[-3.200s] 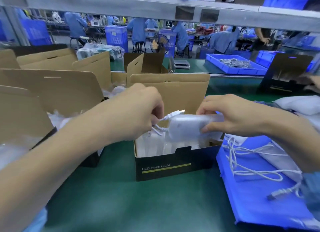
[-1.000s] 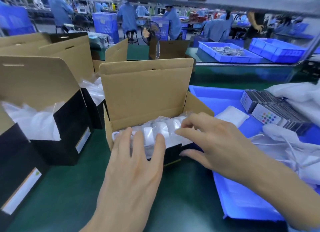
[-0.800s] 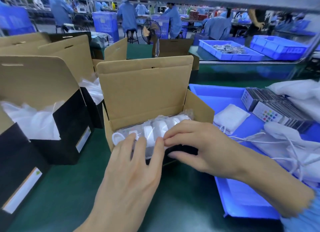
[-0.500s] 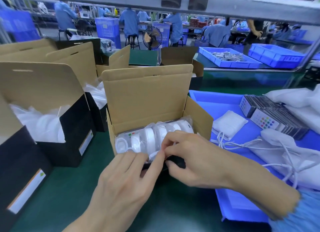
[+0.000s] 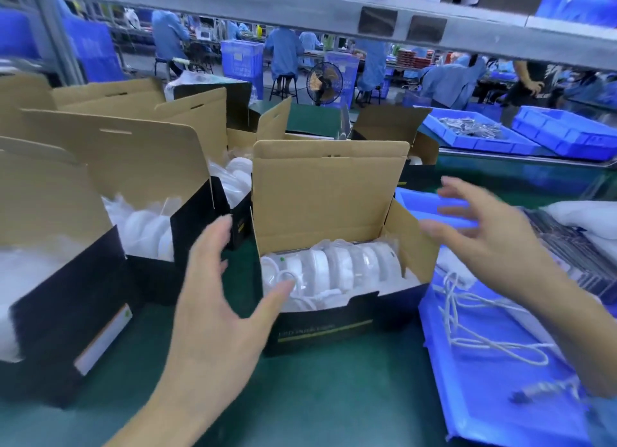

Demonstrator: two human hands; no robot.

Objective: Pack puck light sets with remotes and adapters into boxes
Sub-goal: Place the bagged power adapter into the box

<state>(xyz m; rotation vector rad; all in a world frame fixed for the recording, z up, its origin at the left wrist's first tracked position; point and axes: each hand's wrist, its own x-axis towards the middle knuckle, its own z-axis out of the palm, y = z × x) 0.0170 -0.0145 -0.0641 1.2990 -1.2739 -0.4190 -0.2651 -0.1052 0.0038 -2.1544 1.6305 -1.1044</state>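
White round puck lights [image 5: 337, 268] in clear plastic stand on edge in a row inside the open black cardboard box [image 5: 334, 326] on the green desk [image 5: 334, 406]. Left hand [image 5: 220, 313] and right hand [image 5: 494, 233] hover beside it, each grip wide and empty. Closing the raised lid could pinch a white cable loop near the front wall. Front lettering is too blurred to read.

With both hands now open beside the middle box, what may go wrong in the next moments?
1. The bagged puck lights stand above the box's low front wall, so closing the lid may squeeze or catch the plastic.
2. A white cable loop lies near the front left corner, close to the left hand; it may get pinched.
3. The right hand hovers over the blue tray, where loose white cables could snag.
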